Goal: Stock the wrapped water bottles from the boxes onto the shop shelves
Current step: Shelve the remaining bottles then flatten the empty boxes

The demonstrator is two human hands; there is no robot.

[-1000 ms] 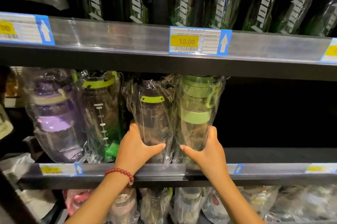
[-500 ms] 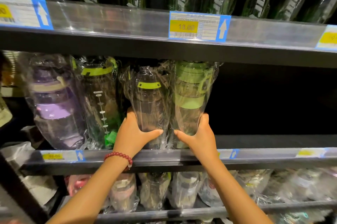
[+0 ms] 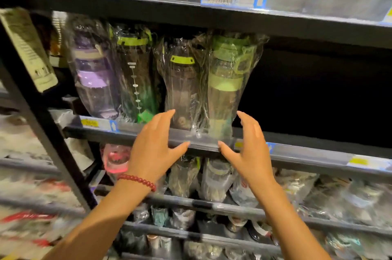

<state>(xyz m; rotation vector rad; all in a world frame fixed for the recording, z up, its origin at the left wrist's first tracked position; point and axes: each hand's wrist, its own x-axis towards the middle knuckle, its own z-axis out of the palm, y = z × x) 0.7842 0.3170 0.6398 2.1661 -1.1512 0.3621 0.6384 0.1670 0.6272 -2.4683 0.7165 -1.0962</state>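
Bottles (image 3: 201, 81) stand on shelf between open, apart hands (image 3: 203, 149).

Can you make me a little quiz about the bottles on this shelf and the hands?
1. True or false: the left hand grips a wrapped bottle.
2. How many wrapped bottles stand in the front row on the middle shelf?
A. two B. four C. six
3. Fill in: the bottle farthest left has a ____ band.

Key
1. False: both it and the right hand are open, off the bottles.
2. B, from the purple bottle to the light green bottle.
3. Purple.
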